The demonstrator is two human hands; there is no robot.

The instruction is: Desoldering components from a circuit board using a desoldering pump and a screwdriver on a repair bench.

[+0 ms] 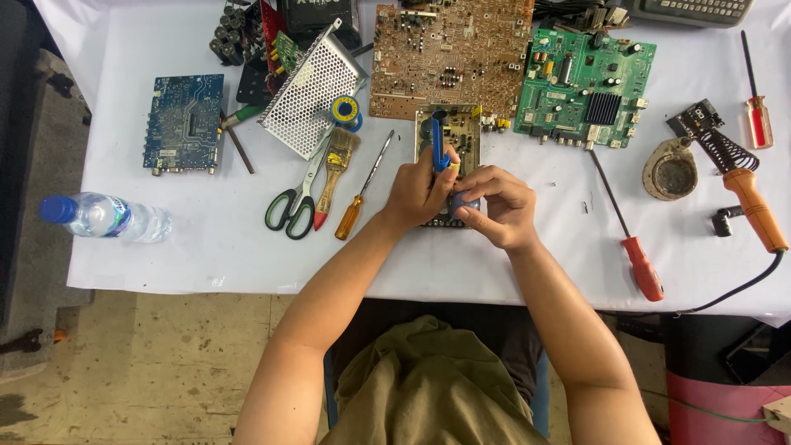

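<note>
The left hand (420, 191) grips a blue tool (438, 148) upright over the small open power-supply board (449, 132), which lies on the white worktop (511, 264). The right hand (498, 206) touches the board's near edge. Left of the board lie a yellow-handled screwdriver (362, 191), a brush (334, 173) and scissors (295, 202); right of it, a red-handled screwdriver (630, 239).

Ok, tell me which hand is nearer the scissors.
Left. The left hand grips a blue tool over the small board, with only the brush and a yellow screwdriver between it and the scissors. The right hand lies beyond it, farther from them.
</note>
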